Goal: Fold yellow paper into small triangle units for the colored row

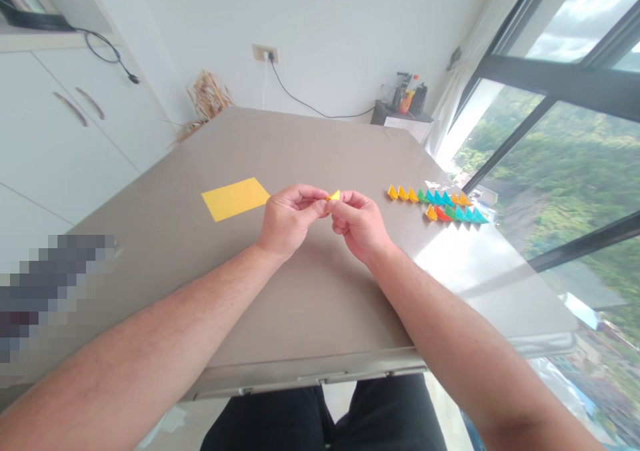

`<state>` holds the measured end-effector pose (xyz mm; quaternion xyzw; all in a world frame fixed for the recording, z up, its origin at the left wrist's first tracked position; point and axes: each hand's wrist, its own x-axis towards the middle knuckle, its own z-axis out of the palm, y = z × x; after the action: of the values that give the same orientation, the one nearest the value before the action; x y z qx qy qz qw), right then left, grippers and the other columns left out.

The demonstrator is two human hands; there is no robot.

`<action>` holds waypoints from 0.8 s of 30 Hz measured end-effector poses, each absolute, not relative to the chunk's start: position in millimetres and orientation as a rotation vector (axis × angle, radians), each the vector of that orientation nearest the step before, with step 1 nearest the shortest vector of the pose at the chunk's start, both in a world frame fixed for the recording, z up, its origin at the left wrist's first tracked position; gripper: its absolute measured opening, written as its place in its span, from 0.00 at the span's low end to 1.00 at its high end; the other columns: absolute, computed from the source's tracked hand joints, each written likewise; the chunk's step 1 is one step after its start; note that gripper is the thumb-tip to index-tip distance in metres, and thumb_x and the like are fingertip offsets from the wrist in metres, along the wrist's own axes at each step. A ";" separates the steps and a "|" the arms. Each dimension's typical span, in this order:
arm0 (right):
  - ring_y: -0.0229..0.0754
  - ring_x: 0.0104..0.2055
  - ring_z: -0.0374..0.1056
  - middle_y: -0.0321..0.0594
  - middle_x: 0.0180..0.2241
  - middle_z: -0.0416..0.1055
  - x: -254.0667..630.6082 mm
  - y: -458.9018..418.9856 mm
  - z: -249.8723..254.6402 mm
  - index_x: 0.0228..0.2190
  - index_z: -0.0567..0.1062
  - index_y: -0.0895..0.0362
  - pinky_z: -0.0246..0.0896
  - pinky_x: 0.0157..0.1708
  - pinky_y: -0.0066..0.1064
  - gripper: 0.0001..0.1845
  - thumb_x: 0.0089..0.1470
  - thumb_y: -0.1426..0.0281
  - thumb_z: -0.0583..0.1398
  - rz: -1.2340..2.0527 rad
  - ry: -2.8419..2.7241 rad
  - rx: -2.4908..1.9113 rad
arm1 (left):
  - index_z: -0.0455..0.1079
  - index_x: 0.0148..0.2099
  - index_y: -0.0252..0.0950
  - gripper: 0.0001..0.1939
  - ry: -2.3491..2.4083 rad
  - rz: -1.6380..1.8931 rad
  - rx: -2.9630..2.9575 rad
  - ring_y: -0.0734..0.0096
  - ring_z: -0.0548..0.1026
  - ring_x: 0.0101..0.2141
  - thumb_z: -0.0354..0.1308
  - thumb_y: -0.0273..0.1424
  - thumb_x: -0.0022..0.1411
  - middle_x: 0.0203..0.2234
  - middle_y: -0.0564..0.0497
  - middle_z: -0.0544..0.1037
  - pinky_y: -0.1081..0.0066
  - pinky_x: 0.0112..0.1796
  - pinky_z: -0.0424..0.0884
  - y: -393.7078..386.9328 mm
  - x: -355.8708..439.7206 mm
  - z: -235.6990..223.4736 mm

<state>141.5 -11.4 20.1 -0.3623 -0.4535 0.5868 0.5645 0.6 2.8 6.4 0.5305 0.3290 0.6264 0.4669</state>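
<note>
Both hands meet over the middle of the table, pinching a small piece of folded yellow paper (pixel 335 196). My left hand (pixel 293 216) grips its left side between thumb and fingers. From the other side my right hand (pixel 361 223) holds it, thumb on the near face and fingers curled. Most of the folded paper is hidden by the fingers; a pointed yellow tip shows on top. Left of my left hand, a flat yellow sheet of paper (pixel 235 199) lies on the table. Two rows of small folded paper boats (pixel 413 195) in yellow, green, blue, red and orange stand at the right.
The grey-brown table (pixel 300 151) reaches toward a white wall with a socket (pixel 265 53) and cable. A large window (pixel 560 137) is on the right. Bottles (pixel 407 97) stand on a small cabinet behind the table. A blurred-out dark patch (pixel 45 284) covers the left edge.
</note>
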 end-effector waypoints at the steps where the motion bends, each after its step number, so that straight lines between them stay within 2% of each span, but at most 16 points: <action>1: 0.32 0.22 0.52 0.28 0.17 0.60 141.4 -11.4 20.1 0.23 0.71 0.55 0.48 0.23 0.29 0.14 0.42 0.65 0.72 1.384 -1.060 -0.855 | 0.78 0.35 0.36 0.13 0.792 1.533 1.283 0.65 0.81 0.33 0.75 0.35 0.49 0.29 0.51 0.82 0.61 0.38 0.80 2.5 0.8 6.8; 7: 0.32 0.22 0.52 0.28 0.16 0.58 143.3 -9.4 17.5 0.23 0.72 0.55 0.47 0.24 0.28 0.13 0.45 0.65 0.70 1.431 -1.077 -0.834 | 0.75 0.35 0.36 0.13 0.755 1.470 1.244 0.66 0.80 0.30 0.74 0.34 0.50 0.27 0.52 0.80 0.60 0.38 0.79 0.1 -0.2 9.1; 12: 0.31 0.21 0.49 0.28 0.16 0.57 144.4 -8.8 15.9 0.21 0.71 0.56 0.45 0.23 0.28 0.14 0.46 0.66 0.70 1.437 -1.101 -0.820 | 0.75 0.34 0.35 0.13 0.768 1.432 1.245 0.67 0.79 0.32 0.74 0.34 0.49 0.29 0.51 0.81 0.61 0.40 0.78 1.6 -2.0 9.2; 24: 0.32 0.21 0.49 0.27 0.15 0.56 143.4 -11.2 15.8 0.22 0.70 0.54 0.45 0.23 0.28 0.17 0.46 0.61 0.71 1.419 -1.076 -0.864 | 0.76 0.34 0.36 0.11 0.751 1.429 1.262 0.69 0.78 0.33 0.73 0.34 0.51 0.29 0.52 0.80 0.64 0.40 0.76 4.2 -3.4 6.6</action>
<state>143.4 -11.2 15.8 -0.3650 -0.4545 0.5992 0.5488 -3.4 4.2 6.6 0.5263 0.3131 0.5959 0.5194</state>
